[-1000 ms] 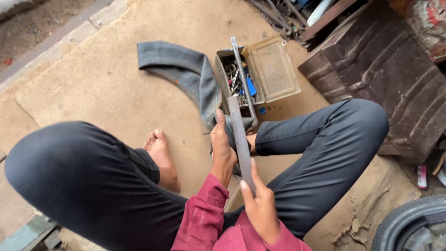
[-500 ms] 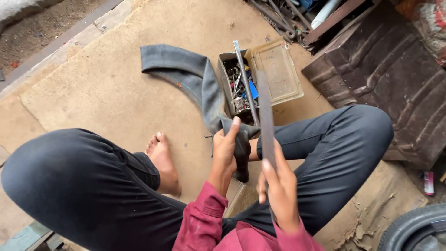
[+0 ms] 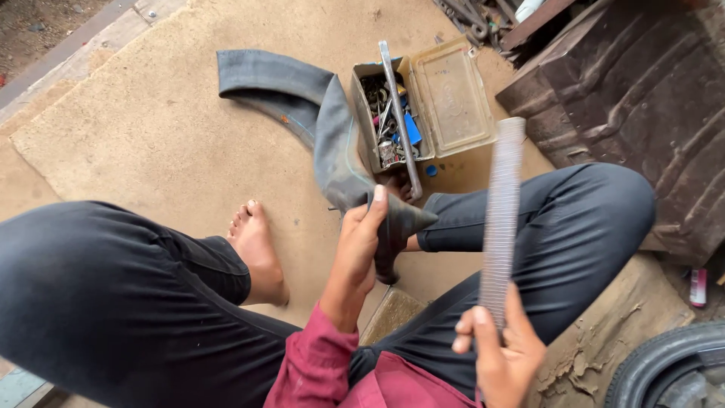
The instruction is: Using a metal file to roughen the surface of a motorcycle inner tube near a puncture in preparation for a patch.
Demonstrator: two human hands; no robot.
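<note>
Roughening step: pinching inner tube (image 3: 340, 143) fold in left hand (image 3: 361, 245); right hand (image 3: 502, 355) gripping rasp (image 3: 500, 219) raised beside tube; next stroke probably needs flat contact.

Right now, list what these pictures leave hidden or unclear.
Head view only:
- Small parts in the toolbox: too small and jumbled to identify.
- Tube under the left hand: the fingers cover the pinched part.
- Tyre: cut off by the corner.
- File in the right hand: motion-blurred.
</note>
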